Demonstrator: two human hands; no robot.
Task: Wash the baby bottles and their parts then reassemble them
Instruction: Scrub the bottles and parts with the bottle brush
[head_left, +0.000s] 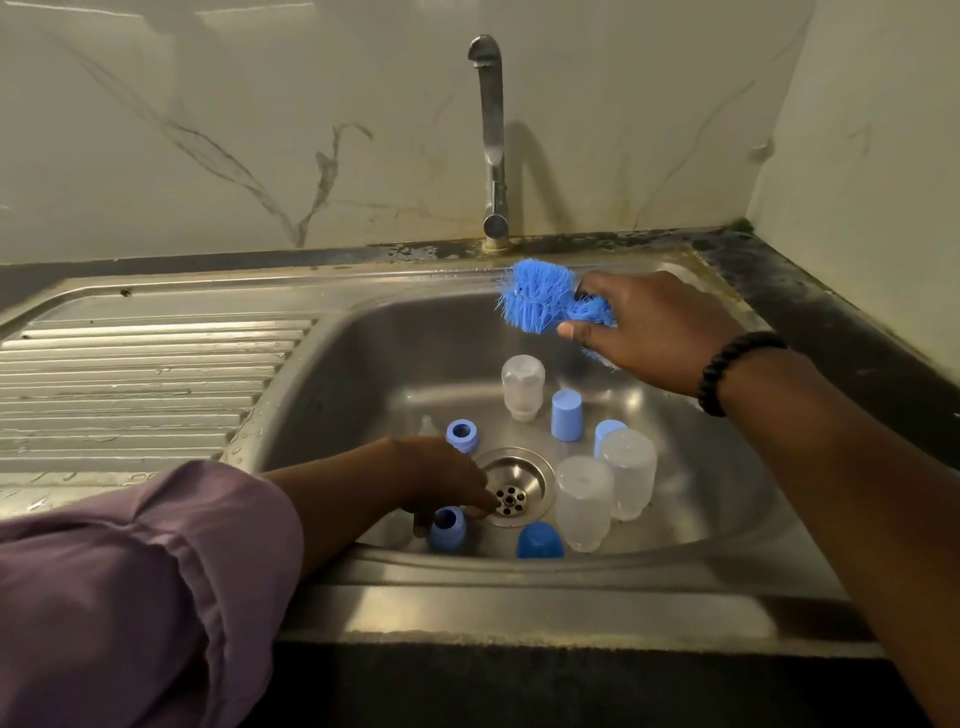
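- Marble-look wall behind, dark counter around a steel sink with ribbed drainboard.
- Tap over the basin.
- Three clear bottles stand upside down among blue caps and rings round the drain.
- Right hand grips a blue brush.
- Left hand, fingers down, touches a ring; grip unclear.

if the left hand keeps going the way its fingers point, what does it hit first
The left hand points right, with its fingers already at the rim of the drain strainer. It would cross the strainer first, then likely reach the nearest clear bottle standing inverted beyond it, though depth is uncertain.
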